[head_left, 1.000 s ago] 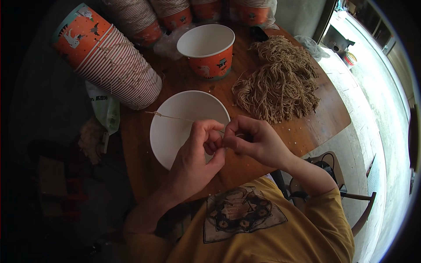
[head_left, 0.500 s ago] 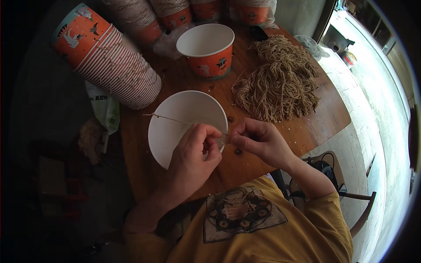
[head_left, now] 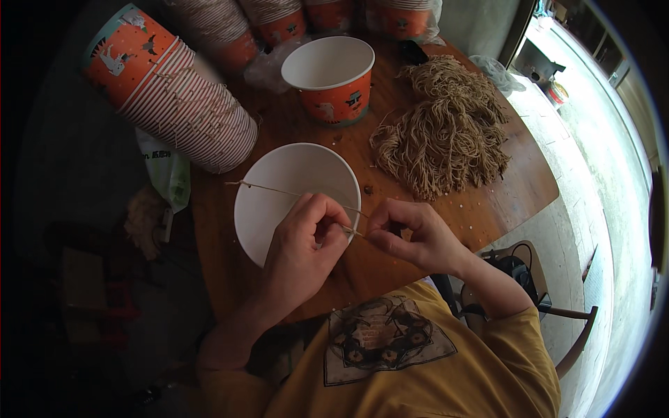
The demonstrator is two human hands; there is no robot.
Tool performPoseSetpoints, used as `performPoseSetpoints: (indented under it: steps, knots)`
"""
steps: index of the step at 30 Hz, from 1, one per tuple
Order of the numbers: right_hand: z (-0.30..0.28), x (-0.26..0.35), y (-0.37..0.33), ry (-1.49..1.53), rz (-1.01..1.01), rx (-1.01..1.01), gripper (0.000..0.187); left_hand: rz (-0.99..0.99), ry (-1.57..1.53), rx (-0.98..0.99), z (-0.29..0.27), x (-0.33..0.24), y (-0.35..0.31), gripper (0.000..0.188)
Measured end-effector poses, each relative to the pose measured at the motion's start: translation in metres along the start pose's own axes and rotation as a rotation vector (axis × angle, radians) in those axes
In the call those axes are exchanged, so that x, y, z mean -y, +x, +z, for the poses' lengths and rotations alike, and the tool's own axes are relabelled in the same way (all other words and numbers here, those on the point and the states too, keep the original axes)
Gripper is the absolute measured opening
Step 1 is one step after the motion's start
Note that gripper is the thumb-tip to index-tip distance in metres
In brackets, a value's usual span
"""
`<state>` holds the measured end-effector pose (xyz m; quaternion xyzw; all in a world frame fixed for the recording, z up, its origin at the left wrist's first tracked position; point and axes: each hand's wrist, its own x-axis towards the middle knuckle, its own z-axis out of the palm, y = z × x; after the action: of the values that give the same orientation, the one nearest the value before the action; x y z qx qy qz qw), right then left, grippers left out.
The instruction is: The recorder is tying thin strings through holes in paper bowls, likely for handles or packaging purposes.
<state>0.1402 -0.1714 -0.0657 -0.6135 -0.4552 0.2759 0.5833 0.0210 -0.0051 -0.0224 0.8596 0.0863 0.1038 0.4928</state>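
Note:
A white paper bucket [head_left: 261, 195] stands on the wooden table right in front of me, its open mouth facing up. A thin tan string [head_left: 279, 189] runs across its mouth, past the left rim, with a small knot near its far left end. Above the bucket's right side, my left hand [head_left: 303, 240] pinches the string between thumb and fingertips. Just right of it, my right hand [head_left: 411, 233] is closed in a pinch on the string's other part. Two strands show between the hands, meeting near the right fingertips.
Behind stands an orange bucket [head_left: 336, 104] with a white inside. A heap of tan strings [head_left: 446, 132] lies at the right of the table [head_left: 516, 202]. A tall tilted stack of buckets [head_left: 188, 97] leans at the left, strings draped along it. More wrapped stacks [head_left: 279, 24] line the back.
My right hand has moved slightly down and away from the left hand, so more of the string shows between them. The left hand has barely shifted.

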Motion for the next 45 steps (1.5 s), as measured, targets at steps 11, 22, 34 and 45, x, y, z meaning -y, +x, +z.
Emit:
performPoseSetpoints:
  steps: [11, 22, 34, 45]
  knots:
    - [-0.016, 0.018, 0.008, 0.076, -0.129, 0.058, 0.009, 0.134, 0.184, -0.04, 0.003, 0.001, -0.004, 0.011]
    - [-0.009, 0.048, 0.018, -0.103, -0.354, 0.131, 0.015, 0.24, 0.75, 0.087, -0.017, -0.011, -0.036, 0.027]
    - [0.017, 0.066, 0.021, -0.213, -0.62, 0.16, 0.016, 0.47, 0.456, -0.291, 0.007, 0.011, -0.048, 0.032]
    - [-0.01, 0.044, 0.08, 0.347, -0.476, 0.274, 0.086, 0.109, -0.263, -0.407, -0.106, -0.034, -0.011, 0.017]
